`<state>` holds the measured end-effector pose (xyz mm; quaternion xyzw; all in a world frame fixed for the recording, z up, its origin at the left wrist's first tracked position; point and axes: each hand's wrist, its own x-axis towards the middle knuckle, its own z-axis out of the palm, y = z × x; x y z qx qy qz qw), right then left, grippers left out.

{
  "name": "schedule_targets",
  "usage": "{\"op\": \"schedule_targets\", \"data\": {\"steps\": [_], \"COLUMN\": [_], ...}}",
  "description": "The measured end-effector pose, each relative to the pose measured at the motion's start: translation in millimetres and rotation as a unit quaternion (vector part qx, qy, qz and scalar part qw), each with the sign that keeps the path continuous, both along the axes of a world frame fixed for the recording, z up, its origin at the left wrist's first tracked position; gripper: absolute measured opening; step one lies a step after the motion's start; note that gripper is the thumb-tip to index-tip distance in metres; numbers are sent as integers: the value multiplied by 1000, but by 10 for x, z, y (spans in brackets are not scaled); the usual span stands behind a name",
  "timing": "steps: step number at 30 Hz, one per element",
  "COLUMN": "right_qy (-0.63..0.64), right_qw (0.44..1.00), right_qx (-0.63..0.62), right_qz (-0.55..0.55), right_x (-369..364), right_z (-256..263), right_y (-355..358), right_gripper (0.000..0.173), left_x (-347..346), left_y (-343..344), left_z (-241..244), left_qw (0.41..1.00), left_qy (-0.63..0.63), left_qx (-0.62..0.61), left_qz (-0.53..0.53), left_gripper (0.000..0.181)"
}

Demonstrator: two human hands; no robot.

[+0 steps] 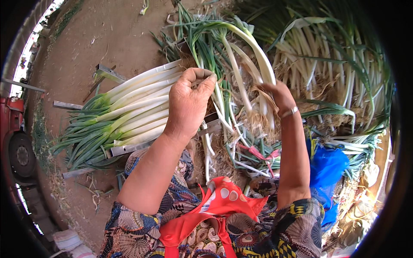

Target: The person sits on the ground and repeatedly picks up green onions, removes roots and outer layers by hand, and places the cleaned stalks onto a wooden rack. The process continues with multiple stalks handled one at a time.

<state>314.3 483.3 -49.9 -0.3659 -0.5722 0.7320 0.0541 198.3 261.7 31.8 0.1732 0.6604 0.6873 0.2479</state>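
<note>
My right hand (279,95), with a band at its wrist, grips a thick green onion (263,61) near its root end; the green top arches over to the left. Dry peeling outer leaves (250,61) hang beside this stalk. My left hand (193,100) is raised at the centre, thumb and index fingertip pinched together; whether a thin leaf is between them cannot be made out. Below and left of it, a row of clean white green onions (138,100) lies side by side on a metal frame (129,149), green tops to the left and roots towards my left hand.
Untrimmed green onions (309,54) are heaped at the upper right. Loose stalks, peelings and a pink tie (263,153) lie on the ground in front of me. A blue mesh bag (327,167) is at the right. A red vehicle with a black wheel (22,154) stands far left.
</note>
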Motion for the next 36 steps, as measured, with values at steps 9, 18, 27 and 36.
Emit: {"op": "schedule_targets", "data": {"steps": [9, 18, 27, 36], "right_qy": [-57, 167, 48, 101], "right_qw": [891, 901, 956, 952], "right_qx": [-360, -375, -270, 290], "right_qz": [-270, -142, -100, 6], "right_x": [1661, 1768, 1939, 2998], "right_z": [-1626, 197, 430, 2047], "right_y": [-1128, -1456, -2179, -2637], "right_gripper": [27, 34, 31, 16], "left_x": [245, 1400, 1427, 1204], "left_y": [155, 77, 216, 365], "left_z": [-166, -867, -1541, -1851], "left_qw": [999, 849, 718, 795], "left_qy": [-31, -468, -608, -566], "left_qx": [11, 26, 231, 184], "left_qz": [-26, -242, -251, -116], "left_gripper": [10, 58, 21, 23]}}
